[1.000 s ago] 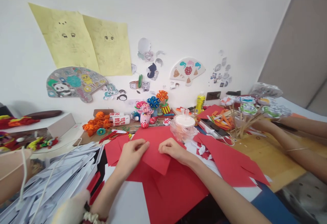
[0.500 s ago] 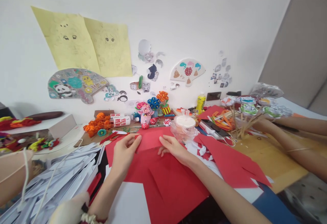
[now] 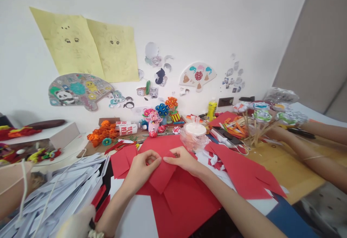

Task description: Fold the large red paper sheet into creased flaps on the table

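A red paper sheet [image 3: 164, 174] lies folded in front of me on a pile of other red sheets [image 3: 187, 202]. My left hand [image 3: 141, 169] pinches its upper left edge with curled fingers. My right hand [image 3: 181, 160] pinches the upper right edge, thumb and fingers closed on the fold. The two hands nearly touch at the top of the folded piece, whose point hangs down toward me.
A plastic-wrapped cup [image 3: 195, 135] stands just beyond my right hand. White paper strips [image 3: 62, 194] pile at the left. Paper flowers [image 3: 103, 132], a glue bottle [image 3: 212, 109] and stick figures [image 3: 257, 122] crowd the back. Another person's arms [image 3: 311, 154] rest at the right.
The red sheet, lying flatter half a second ago, is now folded down into a point. Both hands have come closer together along its top edge.
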Available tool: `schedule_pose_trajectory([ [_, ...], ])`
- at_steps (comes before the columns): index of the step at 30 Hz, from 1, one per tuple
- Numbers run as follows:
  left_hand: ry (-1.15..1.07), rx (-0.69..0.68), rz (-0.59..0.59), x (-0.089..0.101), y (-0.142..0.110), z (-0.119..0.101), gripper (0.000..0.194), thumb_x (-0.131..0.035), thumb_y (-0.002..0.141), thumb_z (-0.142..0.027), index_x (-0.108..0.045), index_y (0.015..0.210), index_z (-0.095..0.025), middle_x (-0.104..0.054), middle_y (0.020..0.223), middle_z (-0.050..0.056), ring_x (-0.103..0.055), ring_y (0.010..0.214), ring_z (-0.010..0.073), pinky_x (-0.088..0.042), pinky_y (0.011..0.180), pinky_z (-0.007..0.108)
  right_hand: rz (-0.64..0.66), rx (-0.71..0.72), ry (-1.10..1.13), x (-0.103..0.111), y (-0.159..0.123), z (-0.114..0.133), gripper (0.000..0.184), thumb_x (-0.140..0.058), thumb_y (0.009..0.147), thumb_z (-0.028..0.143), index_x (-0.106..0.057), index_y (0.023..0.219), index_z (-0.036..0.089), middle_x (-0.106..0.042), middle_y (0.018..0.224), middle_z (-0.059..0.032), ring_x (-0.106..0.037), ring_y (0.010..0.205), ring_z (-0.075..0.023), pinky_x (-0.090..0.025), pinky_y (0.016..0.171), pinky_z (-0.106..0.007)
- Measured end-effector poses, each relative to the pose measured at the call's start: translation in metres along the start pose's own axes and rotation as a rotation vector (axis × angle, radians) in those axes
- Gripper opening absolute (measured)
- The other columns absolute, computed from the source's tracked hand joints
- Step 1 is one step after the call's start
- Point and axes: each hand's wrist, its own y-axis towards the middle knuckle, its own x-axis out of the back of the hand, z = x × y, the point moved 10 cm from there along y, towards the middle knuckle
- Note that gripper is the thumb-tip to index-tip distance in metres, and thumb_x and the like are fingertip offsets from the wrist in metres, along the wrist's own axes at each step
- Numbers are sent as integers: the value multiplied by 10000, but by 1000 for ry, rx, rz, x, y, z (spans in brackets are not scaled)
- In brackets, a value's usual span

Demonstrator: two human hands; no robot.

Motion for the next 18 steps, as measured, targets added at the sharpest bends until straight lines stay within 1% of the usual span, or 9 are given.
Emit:
schedule_pose_trajectory([
  [3,-38,-18,4,-4,0,0,261,-562,719,-423,-619,731,-169,-632,688,23,-556,636,157,-415,586,231,-6,12,-35,1,0,1,553,-619,695,513,-195,522,203,-147,583,60,-147,545,-82,-96,494,-256],
  [6,-65,-2,9,-7,0,2,252,-560,724,-406,-622,722,-161,-619,656,19,-544,619,150,-408,579,228,31,16,-46,-2,-1,1,540,-614,705,504,-209,518,200,-155,580,60,-158,543,-81,-95,493,-255],
  [11,-131,38,15,-8,0,7,251,-579,712,-391,-630,717,-145,-610,635,19,-532,605,143,-399,568,224,45,16,-1,-3,0,0,513,-590,727,509,-246,506,199,-197,568,60,-181,543,-86,-131,499,-250],
  [18,-104,44,10,-9,1,14,264,-572,715,-393,-633,732,-137,-591,635,9,-506,597,134,-377,553,218,13,41,-38,-1,2,0,517,-599,731,483,-220,524,199,-164,578,58,-169,544,-82,-116,492,-247],
])
